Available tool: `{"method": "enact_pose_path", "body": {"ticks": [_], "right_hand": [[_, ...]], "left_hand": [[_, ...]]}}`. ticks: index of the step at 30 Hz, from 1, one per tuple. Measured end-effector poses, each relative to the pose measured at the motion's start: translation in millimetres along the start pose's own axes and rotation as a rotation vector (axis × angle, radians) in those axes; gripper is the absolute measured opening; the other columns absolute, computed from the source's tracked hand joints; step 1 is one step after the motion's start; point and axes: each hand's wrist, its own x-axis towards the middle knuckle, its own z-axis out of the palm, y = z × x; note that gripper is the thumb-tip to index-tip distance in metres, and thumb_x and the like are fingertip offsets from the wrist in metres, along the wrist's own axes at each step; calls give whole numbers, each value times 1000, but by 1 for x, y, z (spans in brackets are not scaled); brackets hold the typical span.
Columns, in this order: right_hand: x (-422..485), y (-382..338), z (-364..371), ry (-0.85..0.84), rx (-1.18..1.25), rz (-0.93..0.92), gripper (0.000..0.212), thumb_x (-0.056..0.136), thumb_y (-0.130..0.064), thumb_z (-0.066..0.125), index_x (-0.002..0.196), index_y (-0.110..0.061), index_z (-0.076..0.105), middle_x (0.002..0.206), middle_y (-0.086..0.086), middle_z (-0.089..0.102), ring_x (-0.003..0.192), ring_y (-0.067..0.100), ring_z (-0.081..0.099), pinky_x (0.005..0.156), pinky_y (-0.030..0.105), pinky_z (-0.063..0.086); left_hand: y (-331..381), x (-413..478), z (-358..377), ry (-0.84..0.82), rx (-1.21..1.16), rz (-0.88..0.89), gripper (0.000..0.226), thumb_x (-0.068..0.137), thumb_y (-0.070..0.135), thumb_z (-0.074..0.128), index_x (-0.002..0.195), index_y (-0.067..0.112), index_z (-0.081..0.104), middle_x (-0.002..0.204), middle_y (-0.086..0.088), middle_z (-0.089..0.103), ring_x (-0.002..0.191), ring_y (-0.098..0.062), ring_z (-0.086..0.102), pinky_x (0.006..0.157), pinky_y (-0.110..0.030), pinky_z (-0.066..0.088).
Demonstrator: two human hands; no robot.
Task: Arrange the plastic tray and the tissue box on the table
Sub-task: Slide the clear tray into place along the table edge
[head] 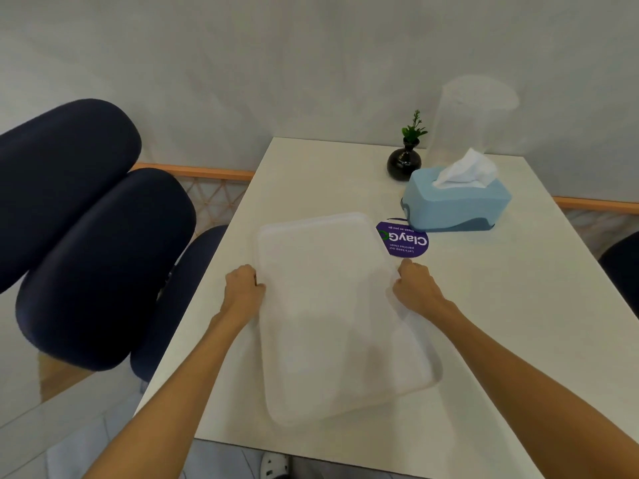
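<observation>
A white, translucent plastic tray (332, 312) lies lengthwise on the white table (501, 340), slightly turned, its far corner beside a purple sticker. My left hand (243, 288) grips its left rim and my right hand (416, 288) grips its right rim. The light blue tissue box (456, 203), with a white tissue sticking out of its top, stands beyond the tray at the far right of the table, apart from both hands.
A small black vase (403, 162) with a green sprig stands behind the tissue box near the wall. A round purple sticker (403, 242) lies flat between tray and box. Dark blue padded chairs (100, 267) stand to the left; another dark seat (622, 267) shows at the right edge.
</observation>
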Motion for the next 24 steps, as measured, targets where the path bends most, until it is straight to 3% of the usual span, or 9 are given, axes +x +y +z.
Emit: {"method": "enact_pose_path", "body": {"ticks": [5,9,11,19,24], "right_hand": [[14,-26,11,17,73,33,9,85,-1,52,90,-2,44,91,14,49,78,25,49,66,32,41],[26,-55,19,33,100,55,11,87,-5,50,88,-3,39,75,8,44,65,20,45,50,26,34],[33,-68,24,46,108,67,10,87,-7,48,87,-3,39,77,9,44,63,21,44,45,26,30],[49,-93,33,65,103,159,9,86,-8,48,90,-2,42,85,13,48,68,26,50,53,31,40],[50,-98,38,76,90,197,11,86,-11,48,90,-3,41,90,15,50,75,31,53,61,35,42]], "left_hand": [[-5,54,-18,20,100,84,27,88,-2,57,65,7,47,68,-5,47,61,-15,44,63,-30,37],[-13,100,-34,-7,166,135,16,88,2,58,73,0,54,76,-10,49,67,-21,46,62,-32,38],[-16,120,-41,-40,197,165,12,89,3,58,78,-2,56,80,-11,50,70,-22,47,62,-32,37],[-27,168,-47,-95,223,263,41,88,0,57,54,12,36,68,-10,49,66,-24,49,60,-31,39],[-32,177,-52,-142,141,292,13,87,3,59,75,0,56,79,-13,56,72,-24,53,64,-34,43]]}}
